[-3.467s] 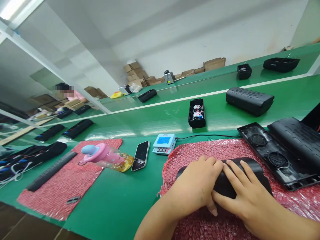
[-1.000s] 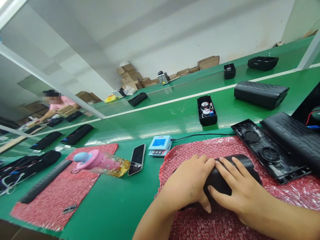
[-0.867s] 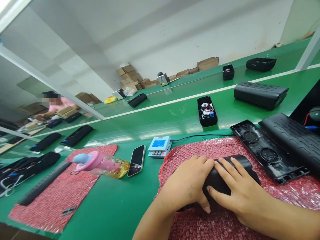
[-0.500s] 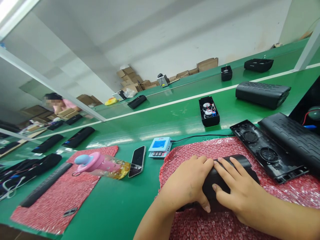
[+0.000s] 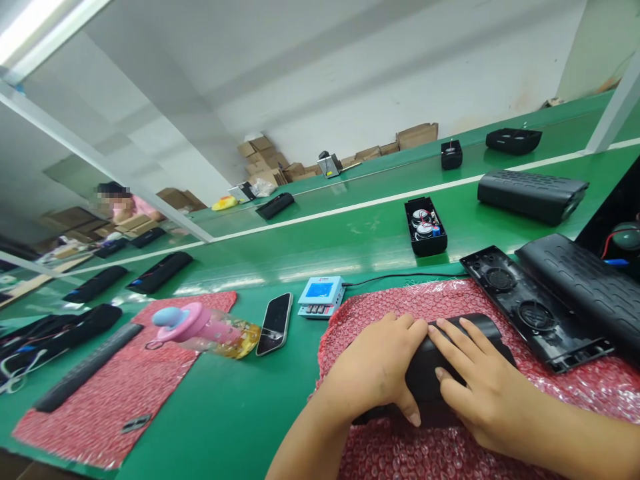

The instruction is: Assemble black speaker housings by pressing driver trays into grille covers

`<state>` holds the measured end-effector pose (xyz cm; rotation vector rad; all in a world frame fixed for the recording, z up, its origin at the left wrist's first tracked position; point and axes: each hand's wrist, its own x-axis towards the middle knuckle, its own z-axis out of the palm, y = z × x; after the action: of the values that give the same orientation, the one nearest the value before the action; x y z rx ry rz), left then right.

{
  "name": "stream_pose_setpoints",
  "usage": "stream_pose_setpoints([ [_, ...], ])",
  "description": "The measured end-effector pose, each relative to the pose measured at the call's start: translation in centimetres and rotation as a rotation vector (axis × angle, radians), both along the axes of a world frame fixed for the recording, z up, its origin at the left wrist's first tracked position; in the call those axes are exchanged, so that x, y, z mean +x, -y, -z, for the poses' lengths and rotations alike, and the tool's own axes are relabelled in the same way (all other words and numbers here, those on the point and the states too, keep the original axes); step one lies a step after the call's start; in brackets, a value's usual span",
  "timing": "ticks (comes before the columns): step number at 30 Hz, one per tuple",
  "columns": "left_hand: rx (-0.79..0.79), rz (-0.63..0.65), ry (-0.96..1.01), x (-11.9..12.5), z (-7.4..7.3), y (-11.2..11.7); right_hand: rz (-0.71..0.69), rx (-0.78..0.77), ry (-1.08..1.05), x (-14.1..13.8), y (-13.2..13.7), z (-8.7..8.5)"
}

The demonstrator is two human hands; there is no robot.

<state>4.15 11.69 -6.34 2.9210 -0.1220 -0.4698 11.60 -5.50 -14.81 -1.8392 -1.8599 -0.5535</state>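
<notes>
A black speaker housing (image 5: 425,377) lies on red bubble wrap (image 5: 400,448) in front of me. My left hand (image 5: 383,360) is wrapped over its left end, fingers across the top and thumb down the near side. Over the right part lies my right hand (image 5: 477,377), its fingers bent across the top and its thumb against the near face. Both hands hold the housing, and their fingertips nearly meet. Much of it is hidden under them. Just right of it rests an open black panel (image 5: 520,297) with two round speaker grilles.
Beside the panel is a ribbed black housing (image 5: 585,280). A blue-screen tester (image 5: 321,293), a phone (image 5: 275,323) and a pink-lidded bottle (image 5: 210,330) stand to the left. Across the green bench sits an open speaker box (image 5: 425,227). A person (image 5: 127,203) works far left.
The right thumb has shifted slightly to the right along the housing. The left hand keeps its hold. The camera view has tilted a little.
</notes>
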Motion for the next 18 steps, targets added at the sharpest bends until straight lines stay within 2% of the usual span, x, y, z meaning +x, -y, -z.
stream_pose_setpoints([
  [5, 0.004, 0.008, 0.026, -0.3, 0.3, 0.3, 0.035, -0.074, 0.048, 0.6, 0.1, -1.2],
  [9, 0.04, -0.029, 0.0, -0.9, -0.3, 1.3, 0.033, -0.25, 0.089, 1.5, 0.4, -2.5],
  [12, 0.046, -0.087, 0.012, -2.3, -2.6, 1.3, -0.001, -0.295, 0.148, 2.5, 0.4, -2.4],
  [15, -0.015, -0.075, 0.221, -5.5, -5.6, 0.4, -0.006, -0.111, 0.265, 4.3, -0.2, -2.3],
  [16, -0.036, -0.037, 0.338, -7.0, -6.3, 0.0, 0.023, -0.058, 0.222, 5.2, -0.6, -2.6],
  [18, -0.07, -0.016, 0.593, -10.2, -7.2, -0.5, 0.105, -0.051, -0.094, 7.1, -1.8, -3.8],
])
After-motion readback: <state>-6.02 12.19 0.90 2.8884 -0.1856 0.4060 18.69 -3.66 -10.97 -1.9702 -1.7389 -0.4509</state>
